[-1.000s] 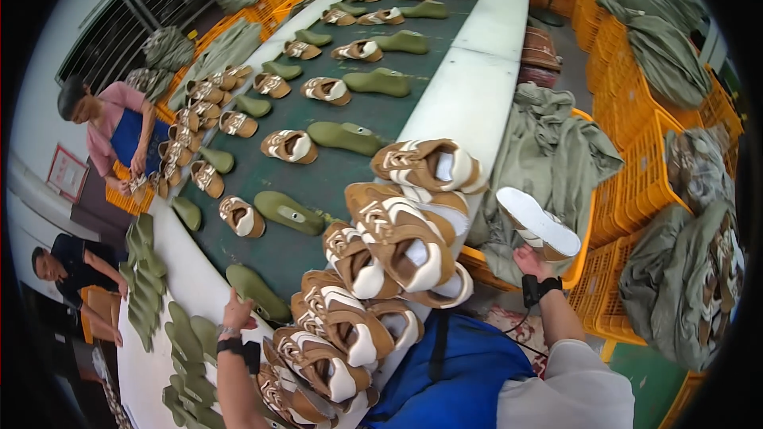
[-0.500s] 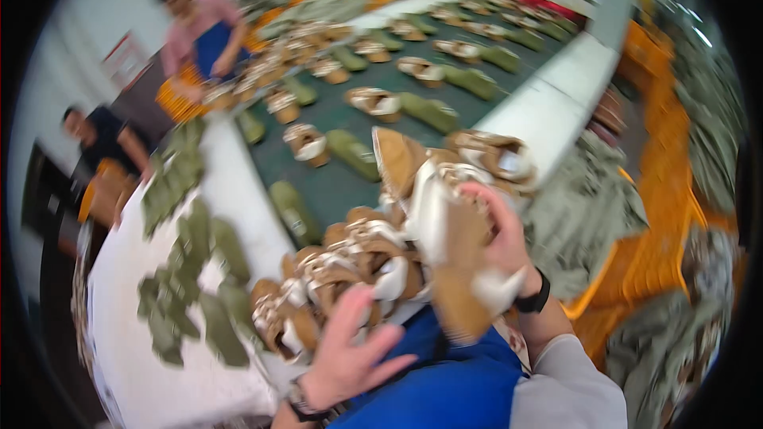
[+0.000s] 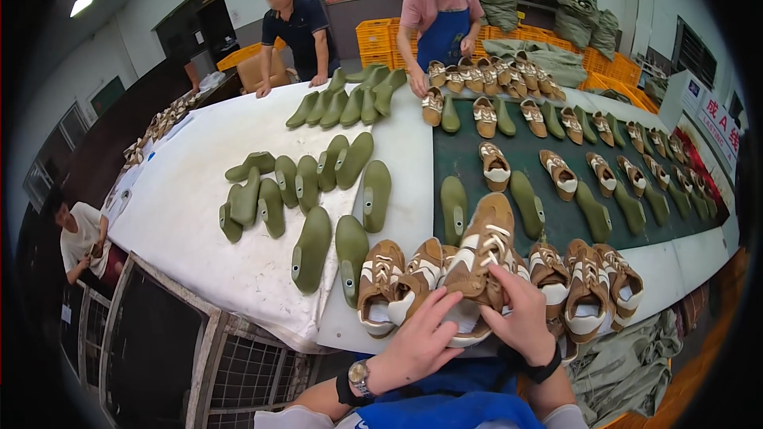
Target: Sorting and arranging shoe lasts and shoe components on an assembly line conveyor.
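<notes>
A brown suede sneaker [image 3: 486, 230] with white trim and white laces is tilted up in front of me, toe away from me. My right hand [image 3: 522, 318] grips it near the tongue and collar, with the thumb by the laces. My left hand [image 3: 417, 342] has its fingers at the left edge of the same shoe's opening. Matching sneakers stand close on both sides, one pair [image 3: 381, 286] to the left and another shoe [image 3: 586, 294] to the right. Just beyond the left ones lies a green shoe last [image 3: 351, 254].
More green lasts [image 3: 310, 250] lie on the white table [image 3: 238, 270] at left. Sneakers and lasts stand in rows on the dark green conveyor [image 3: 469, 160]. Across the table are a person in a blue apron [image 3: 443, 36] and one in a dark shirt [image 3: 296, 32]. Orange crates [image 3: 375, 36] stand behind.
The view has swung left. The sneaker has come from the right to above the row of shoes, toe now pointing away. My left hand, earlier spread and off it, now touches it.
</notes>
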A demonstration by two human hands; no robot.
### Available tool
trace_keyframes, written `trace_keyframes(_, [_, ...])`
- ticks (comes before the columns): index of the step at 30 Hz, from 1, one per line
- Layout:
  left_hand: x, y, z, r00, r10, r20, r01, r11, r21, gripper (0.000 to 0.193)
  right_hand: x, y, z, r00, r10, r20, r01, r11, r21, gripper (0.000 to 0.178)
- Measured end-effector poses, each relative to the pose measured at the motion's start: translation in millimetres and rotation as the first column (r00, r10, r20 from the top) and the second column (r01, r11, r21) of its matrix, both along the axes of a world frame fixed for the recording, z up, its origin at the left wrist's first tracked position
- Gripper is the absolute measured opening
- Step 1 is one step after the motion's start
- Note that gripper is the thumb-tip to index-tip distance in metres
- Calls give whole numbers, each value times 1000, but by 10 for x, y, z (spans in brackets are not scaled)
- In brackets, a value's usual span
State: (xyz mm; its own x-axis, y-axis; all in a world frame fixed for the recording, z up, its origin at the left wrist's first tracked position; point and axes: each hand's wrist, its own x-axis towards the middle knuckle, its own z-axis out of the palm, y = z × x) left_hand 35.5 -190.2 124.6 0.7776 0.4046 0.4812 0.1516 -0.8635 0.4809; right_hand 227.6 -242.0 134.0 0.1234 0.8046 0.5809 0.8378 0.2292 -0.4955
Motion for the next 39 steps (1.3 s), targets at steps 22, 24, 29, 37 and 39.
trace_keyframes(22, [416, 2138, -153, 931, 354, 90, -343, 932, -120, 41, 1394, -793, -786, 751, -527, 398, 647, 708, -283, 48])
trace_keyframes(24, [664, 2516, -340, 943, 333, -14, -333, 943, 0, 42, 1380, -767, -832, 742, -540, 397, 656, 708, -261, 47])
trace_keyframes(29, [1181, 3171, -954, 927, 292, -236, -262, 953, 151, 48, 1389, -717, -821, 758, -546, 357, 645, 710, -284, 43])
trace_keyframes(37, [1829, 3680, -1629, 881, 299, -367, -262, 954, 149, 52, 1391, -692, -750, 769, -545, 334, 637, 700, -324, 42])
trace_keyframes(39, [1890, 3751, -1738, 878, 331, -346, -289, 943, 168, 52, 1390, -687, -750, 769, -545, 333, 637, 694, -336, 42])
